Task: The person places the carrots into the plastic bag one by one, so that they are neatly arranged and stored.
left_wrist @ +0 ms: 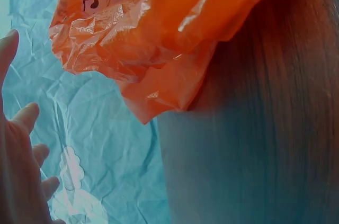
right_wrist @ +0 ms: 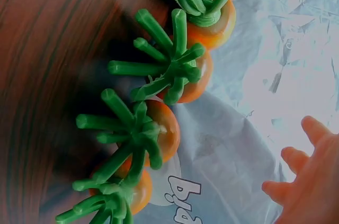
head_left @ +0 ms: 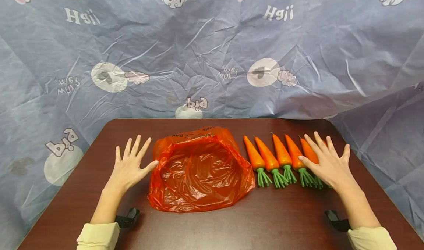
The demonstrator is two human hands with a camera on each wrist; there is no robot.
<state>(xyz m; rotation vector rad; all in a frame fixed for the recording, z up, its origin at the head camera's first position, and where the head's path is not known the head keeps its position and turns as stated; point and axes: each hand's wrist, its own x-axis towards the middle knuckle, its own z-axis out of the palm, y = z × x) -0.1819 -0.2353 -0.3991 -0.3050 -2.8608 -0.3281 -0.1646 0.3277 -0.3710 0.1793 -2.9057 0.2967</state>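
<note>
An orange-red plastic bag lies mid-table, its wide mouth facing me and dark print along its far side. Left of it hovers my left hand, fingers spread and straight, thumb tip right at the bag's edge in the head view. In the left wrist view the bag appears beyond the fingers. Several orange carrots with green stem stubs lie in a row to the right. My right hand, also spread, is over the rightmost ones and partly hides them. Stubs of the carrots fill the right wrist view.
The dark brown wooden table has rounded far corners. Behind it hangs a wrinkled grey-blue cloth with cartoon prints. Each wrist wears a black strap, and pale yellow sleeves show at the bottom.
</note>
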